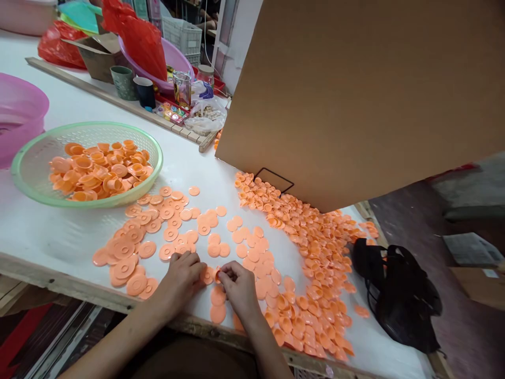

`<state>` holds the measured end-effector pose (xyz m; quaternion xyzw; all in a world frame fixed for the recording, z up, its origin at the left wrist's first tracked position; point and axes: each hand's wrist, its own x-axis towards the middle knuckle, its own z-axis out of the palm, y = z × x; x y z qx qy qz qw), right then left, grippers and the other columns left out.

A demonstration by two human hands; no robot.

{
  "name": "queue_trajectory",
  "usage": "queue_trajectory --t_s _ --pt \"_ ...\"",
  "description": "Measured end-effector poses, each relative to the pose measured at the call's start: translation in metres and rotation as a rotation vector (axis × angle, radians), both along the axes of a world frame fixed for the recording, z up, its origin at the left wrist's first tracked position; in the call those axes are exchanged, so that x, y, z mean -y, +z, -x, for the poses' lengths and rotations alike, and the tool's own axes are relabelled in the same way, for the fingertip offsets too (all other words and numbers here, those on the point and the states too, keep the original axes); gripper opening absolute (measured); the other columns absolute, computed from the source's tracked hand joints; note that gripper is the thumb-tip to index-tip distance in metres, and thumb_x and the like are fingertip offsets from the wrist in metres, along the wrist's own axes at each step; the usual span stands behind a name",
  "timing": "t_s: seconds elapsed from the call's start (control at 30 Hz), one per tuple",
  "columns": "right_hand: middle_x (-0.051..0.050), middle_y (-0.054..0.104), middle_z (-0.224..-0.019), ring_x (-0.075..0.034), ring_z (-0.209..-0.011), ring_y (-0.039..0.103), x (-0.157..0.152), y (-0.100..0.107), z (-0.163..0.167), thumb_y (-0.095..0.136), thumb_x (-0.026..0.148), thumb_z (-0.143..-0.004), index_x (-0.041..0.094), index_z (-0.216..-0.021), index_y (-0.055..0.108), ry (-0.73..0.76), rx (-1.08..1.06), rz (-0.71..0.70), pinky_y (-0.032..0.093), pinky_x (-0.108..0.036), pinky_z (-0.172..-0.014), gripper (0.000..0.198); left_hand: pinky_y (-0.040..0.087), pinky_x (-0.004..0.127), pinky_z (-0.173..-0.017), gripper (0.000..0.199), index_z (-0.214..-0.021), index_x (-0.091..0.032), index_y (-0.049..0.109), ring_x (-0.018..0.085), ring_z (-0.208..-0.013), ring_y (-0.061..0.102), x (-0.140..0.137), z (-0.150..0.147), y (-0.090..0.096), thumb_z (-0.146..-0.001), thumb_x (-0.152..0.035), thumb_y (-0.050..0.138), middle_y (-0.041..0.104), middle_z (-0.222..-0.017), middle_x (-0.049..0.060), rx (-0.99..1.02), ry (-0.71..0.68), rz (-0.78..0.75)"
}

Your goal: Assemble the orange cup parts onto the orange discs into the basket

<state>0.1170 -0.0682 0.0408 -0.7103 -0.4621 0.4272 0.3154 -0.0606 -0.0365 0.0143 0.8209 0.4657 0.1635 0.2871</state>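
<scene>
My left hand (184,276) is closed on the edge of a small orange saucer (206,275) near the table's front edge. Close by on the right, my right hand (240,287) pinches a small orange cup (216,275), partly hidden by the fingers, beside that saucer. Loose orange saucers (136,239) lie flat or overlapping around both hands. A big heap of little orange cups (315,263) spreads to the right. Behind my left hand, a green-rimmed basket (155,173) holds several orange cups and saucers together.
A large cardboard box (355,95) leans over the heap from behind. A black bag (406,300) lies at the right edge. A pink basin (23,113) stands far left. Mugs (124,83) and a wooden strip (118,102) are at the back.
</scene>
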Motion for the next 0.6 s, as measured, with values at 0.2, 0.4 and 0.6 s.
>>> queue_trajectory --t_s 0.2,0.4,0.6 --pt "0.003 0.055 -0.054 -0.012 -0.052 0.050 -0.008 -0.005 0.020 0.052 0.018 -0.072 0.020 -0.060 0.053 0.100 0.179 -0.058 0.036 -0.023 -0.051 0.012 0.027 0.035 -0.076 0.012 -0.079 -0.021 0.068 0.018 -0.084 0.052 0.001 -0.004 0.000 -0.087 -0.027 0.060 0.060 -0.080 0.002 0.023 0.010 0.029" --pt "0.002 0.055 -0.056 -0.012 -0.054 0.050 -0.006 -0.002 0.023 0.049 0.015 -0.074 0.020 -0.061 0.050 0.160 0.255 -0.053 0.033 -0.022 -0.052 0.013 0.035 0.030 -0.070 0.015 -0.084 -0.021 0.070 0.017 -0.076 0.057 -0.006 -0.007 0.023 -0.082 -0.024 0.056 0.064 -0.079 0.003 0.147 0.105 0.335" --pt "0.002 0.055 -0.058 -0.013 -0.056 0.050 -0.005 -0.006 0.021 0.049 0.016 -0.076 0.020 -0.063 0.048 0.172 0.254 -0.063 0.033 -0.023 -0.052 0.014 0.030 0.023 -0.056 0.009 -0.065 -0.018 0.054 0.014 -0.061 0.053 -0.009 -0.027 0.018 -0.073 -0.016 0.052 0.059 -0.062 -0.001 0.167 0.284 0.500"
